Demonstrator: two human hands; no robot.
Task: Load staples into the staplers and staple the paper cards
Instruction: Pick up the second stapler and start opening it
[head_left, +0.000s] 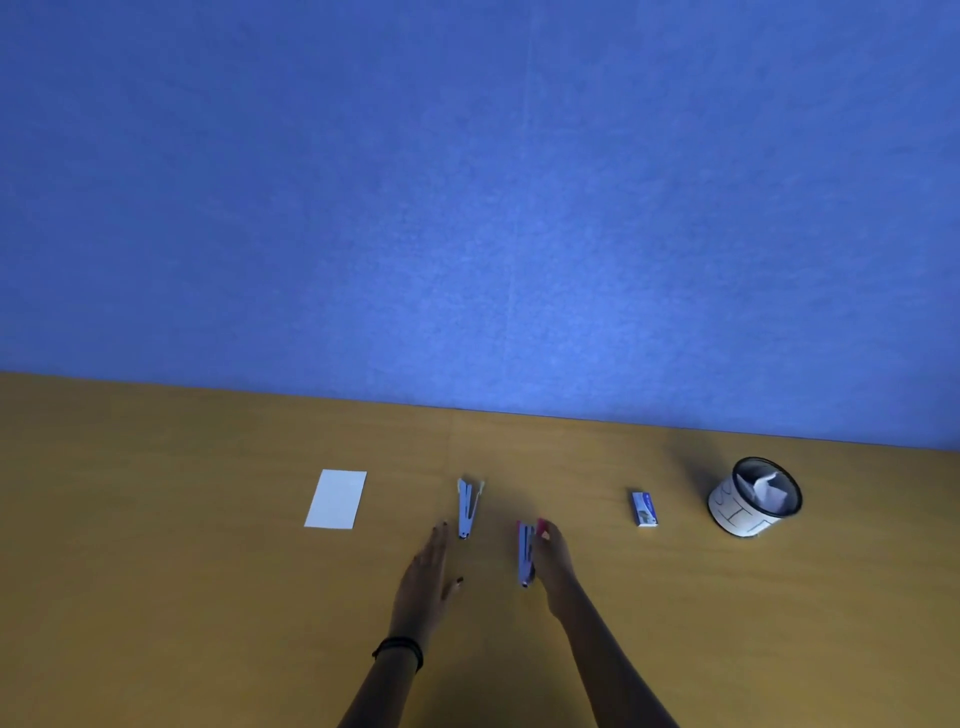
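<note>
**While right hand (553, 564) grips pink-and-grey metal stapler (525, 553), left hand (426, 577) lies flat**

Left fingers are straight and hold nothing. The stapler is probably stiff, light and slick, so grip it mid-body. Just past the left fingertips lies a pale grey stapler (467, 506). Left of them is a white paper card (336, 499). Well right of the right fingers is a small blue staple box (644, 509).

We see a yellowish-brown, wood-look table (156, 597) across the lower part. Directly behind its far edge stands a blue, felt-like wall panel (467, 182) w/ a faint vertical seam approx. mid-width. Light's dim, bluish.
</note>
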